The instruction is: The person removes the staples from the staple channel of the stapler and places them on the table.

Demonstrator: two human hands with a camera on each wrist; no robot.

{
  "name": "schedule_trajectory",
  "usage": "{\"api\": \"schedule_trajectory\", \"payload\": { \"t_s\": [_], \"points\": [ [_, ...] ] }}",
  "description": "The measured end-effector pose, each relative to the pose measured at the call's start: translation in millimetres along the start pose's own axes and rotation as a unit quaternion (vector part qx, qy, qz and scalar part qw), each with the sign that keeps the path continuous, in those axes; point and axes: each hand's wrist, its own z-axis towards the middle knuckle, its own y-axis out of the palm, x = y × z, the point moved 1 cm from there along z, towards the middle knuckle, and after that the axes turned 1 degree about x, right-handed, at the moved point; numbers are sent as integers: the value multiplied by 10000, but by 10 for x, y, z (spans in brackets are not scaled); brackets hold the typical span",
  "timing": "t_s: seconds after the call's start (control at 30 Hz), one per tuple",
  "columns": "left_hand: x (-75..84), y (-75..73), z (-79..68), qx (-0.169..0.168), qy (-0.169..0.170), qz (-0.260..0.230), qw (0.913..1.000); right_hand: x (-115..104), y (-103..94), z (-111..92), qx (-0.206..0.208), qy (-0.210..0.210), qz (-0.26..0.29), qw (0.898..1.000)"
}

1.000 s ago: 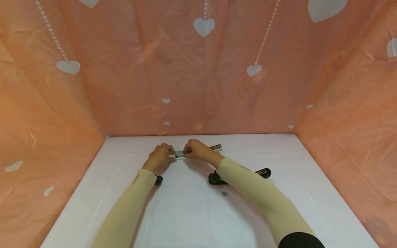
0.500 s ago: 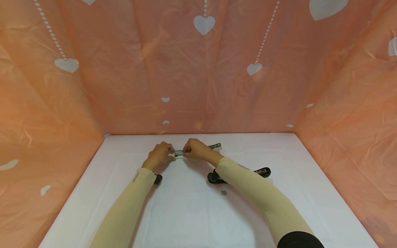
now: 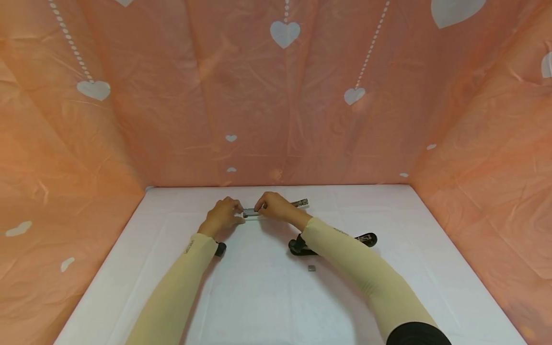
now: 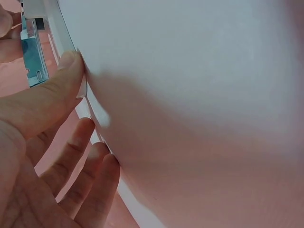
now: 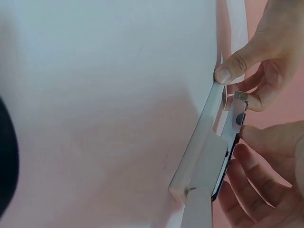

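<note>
A white stapler (image 5: 204,161) lies opened at the back of the table, its metal magazine (image 3: 250,212) bare between my hands. My left hand (image 3: 221,216) grips the stapler's front end, the thumb (image 4: 69,61) lying along the white base in the left wrist view. At the magazine, my right hand (image 3: 276,209) pinches the metal part; the right wrist view has its fingertips along the dark edge. The stapler's raised top (image 3: 300,203) sticks out behind the right hand. Part of the stapler is hidden by that hand.
A black stapler (image 3: 366,239) lies under the right forearm, which covers its middle. Nearer me is a small grey block, likely staples (image 3: 312,268). The white tabletop (image 3: 254,292) meets an orange curtain (image 3: 327,143) with heart prints at the back and sides.
My right fingers have shifted slightly up and right on the magazine, so a little more metal shows. The left hand has stayed in place on the stapler.
</note>
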Motion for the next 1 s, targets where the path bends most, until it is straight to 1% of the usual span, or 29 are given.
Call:
{"api": "schedule_trajectory", "payload": {
  "t_s": [0.17,0.4,0.63,0.8,1.0],
  "points": [
    [-4,6,6,16,-54,-49,10000,-20,-23,-9,14,166,103,9998],
    [-6,5,6,-1,-54,-41,10000,-30,-31,16,40,184,197,9996],
    [-4,-4,-9,-38,-91,-38,9999,-58,-9,79,94,241,79,9996],
    [-3,-12,-11,-64,-16,-16,10000,-96,3,104,153,346,-60,9993],
    [-3,-14,-14,-60,-34,-27,10000,-100,32,136,257,371,-147,9989]
  ]
}}
